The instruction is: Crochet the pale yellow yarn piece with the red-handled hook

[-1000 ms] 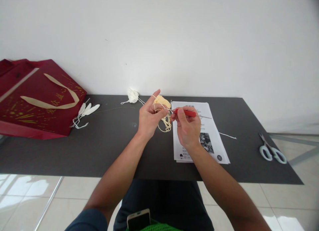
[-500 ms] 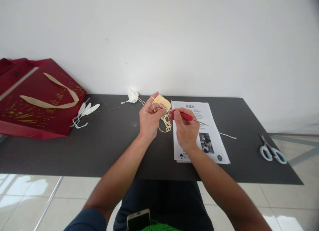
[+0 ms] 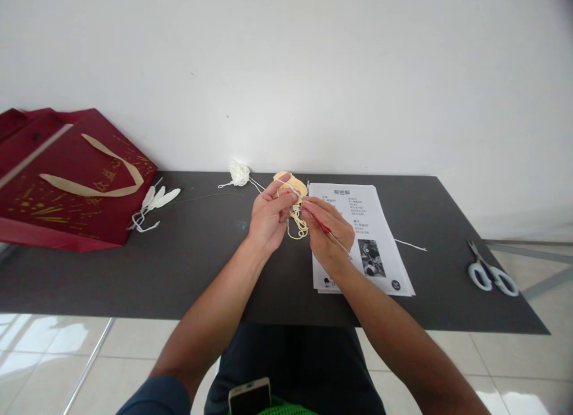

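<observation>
My left hand [image 3: 267, 218] is closed in a pinch on yarn. A light strand of yarn [image 3: 286, 184] runs over its raised index finger, and whatever small piece sits at its fingertips is mostly hidden. My right hand [image 3: 331, 231] grips a crochet hook [image 3: 324, 226] by its red handle. The hook's other metal end points down toward my wrist, while its working tip meets the left fingertips. Just behind the hands is a pale yellow ball of yarn [image 3: 295, 184], with loose yellow loops [image 3: 297, 226] hanging below it. A white ball of yarn [image 3: 239, 173] lies farther left.
Printed pattern sheets [image 3: 389, 271] lie under and beside my right hand. Scissors [image 3: 491, 273] rest at the right end of the dark table [image 3: 156, 283]. On the left are white crocheted pieces [image 3: 156, 200] and a red gift bag [image 3: 80, 194]. A phone [image 3: 249, 396] sits on my lap.
My right hand has turned, so the crochet hook now slants more steeply downward and its handle is more covered. The left index finger has lowered slightly toward the hook.
</observation>
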{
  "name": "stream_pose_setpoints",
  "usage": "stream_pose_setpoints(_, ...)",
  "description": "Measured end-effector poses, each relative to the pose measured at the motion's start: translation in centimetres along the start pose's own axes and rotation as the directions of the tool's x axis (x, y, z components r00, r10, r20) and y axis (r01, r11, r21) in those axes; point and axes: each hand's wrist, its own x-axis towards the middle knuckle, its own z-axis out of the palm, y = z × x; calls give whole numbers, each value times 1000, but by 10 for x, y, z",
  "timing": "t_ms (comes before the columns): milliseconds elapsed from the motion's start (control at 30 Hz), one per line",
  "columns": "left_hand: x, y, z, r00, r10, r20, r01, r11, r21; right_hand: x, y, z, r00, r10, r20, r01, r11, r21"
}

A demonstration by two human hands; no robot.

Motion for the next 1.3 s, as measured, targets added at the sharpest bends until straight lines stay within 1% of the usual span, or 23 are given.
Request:
stream_pose_setpoints(100,1,2,-2,999,-20,46,21,1000,-19,4,0,1,990,140,5,-139,973,184)
stream_pose_setpoints(200,0,4,-1,998,-29,62,29,1000,-8,11,3,2,958,287,22,-269,865,425)
stream_pose_setpoints(267,-1,4,0,998,-21,66,21,1000,2,16,5,2,938,345,35,-306,777,550)
stream_pose_setpoints(300,-1,3,0,998,-12,65,12,1000,8,18,6,1,930,364,46,-323,752,574)
stream_pose_setpoints(333,-2,3,0,998,0,62,-1,1000,17,19,6,1,925,376,51,-333,739,585)
stream_pose_setpoints(400,-2,1,0,998,28,56,-30,999,37,22,6,-1,923,381,50,-337,742,580)
stream_pose_setpoints(633,0,0,-1,997,68,27,-69,995,76,27,5,-6,934,357,-2,-284,747,601)
stream_pose_setpoints(833,1,0,-2,993,101,54,-107,987,118,28,6,-8,945,325,-46,-254,812,525)
stream_pose_setpoints(967,2,1,-4,989,132,69,-142,976,166,26,8,-9,962,264,-64,-204,858,471)
stream_pose_setpoints(1033,2,1,-5,986,146,75,-158,969,191,25,9,-10,969,239,-63,-187,874,448)
stream_pose_setpoints(1133,2,2,-6,986,141,87,-157,967,201,25,9,-11,970,237,-48,-194,881,432)
stream_pose_setpoints(1300,3,3,-7,982,103,160,-131,976,176,27,10,-13,968,250,4,-222,853,473)
